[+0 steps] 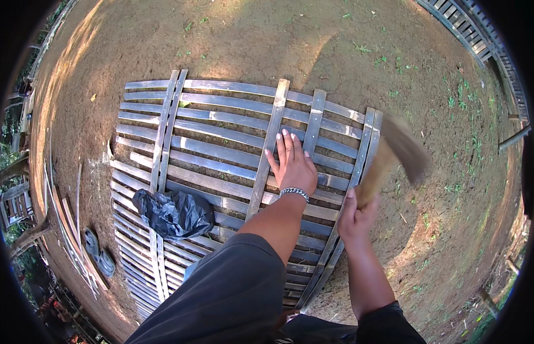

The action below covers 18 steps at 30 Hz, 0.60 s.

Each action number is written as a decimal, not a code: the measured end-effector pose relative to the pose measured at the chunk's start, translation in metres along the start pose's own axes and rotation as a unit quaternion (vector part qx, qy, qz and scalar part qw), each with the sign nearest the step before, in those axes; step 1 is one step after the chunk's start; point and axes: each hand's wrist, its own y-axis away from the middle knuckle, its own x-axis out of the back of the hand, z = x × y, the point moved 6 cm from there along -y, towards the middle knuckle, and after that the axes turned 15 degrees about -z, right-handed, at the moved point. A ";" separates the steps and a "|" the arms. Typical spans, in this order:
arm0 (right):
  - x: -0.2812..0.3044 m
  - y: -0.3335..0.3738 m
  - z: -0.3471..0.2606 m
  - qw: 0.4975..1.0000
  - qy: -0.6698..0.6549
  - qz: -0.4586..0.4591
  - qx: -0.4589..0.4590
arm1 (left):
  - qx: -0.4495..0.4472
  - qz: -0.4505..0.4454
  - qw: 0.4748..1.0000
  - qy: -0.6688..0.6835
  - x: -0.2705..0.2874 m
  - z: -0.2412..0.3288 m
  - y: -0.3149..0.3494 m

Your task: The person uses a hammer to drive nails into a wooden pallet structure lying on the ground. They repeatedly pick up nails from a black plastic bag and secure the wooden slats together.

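My left hand (294, 167), a chain bracelet on its wrist, lies flat with fingers spread on a slatted panel (221, 155) of split bamboo or wood. It rests just right of a long pale crosspiece (270, 143). At the panel's right edge, my right hand (357, 221) is closed round the wooden handle of a hatchet (375, 175). The hatchet's dark head is raised over the right edge and smeared by motion, so its exact shape cannot be made out. A crumpled black plastic bag (174, 213) sits on the slats left of my left arm.
Bare brown soil (238, 40) with small green weeds surrounds the panel. To the left lie a pair of dark sandals (99, 253) and several long thin strips (72, 229). A slatted fence or rack (465, 26) stands at the far right.
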 end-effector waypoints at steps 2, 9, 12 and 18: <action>-0.005 0.007 0.012 0.999 -0.025 -0.004 0.021 | -0.006 0.001 1.000 0.002 -0.005 0.002 -0.001; -0.024 0.010 0.012 0.992 0.082 -0.082 -0.054 | 0.004 -0.005 1.000 -0.007 -0.002 0.001 0.002; -0.008 0.003 -0.014 0.999 -0.038 0.010 0.000 | 0.000 0.002 1.000 -0.009 -0.002 -0.001 0.000; -0.042 0.010 0.036 0.954 0.175 -0.197 -0.144 | -0.005 -0.001 1.000 -0.009 -0.004 0.004 0.001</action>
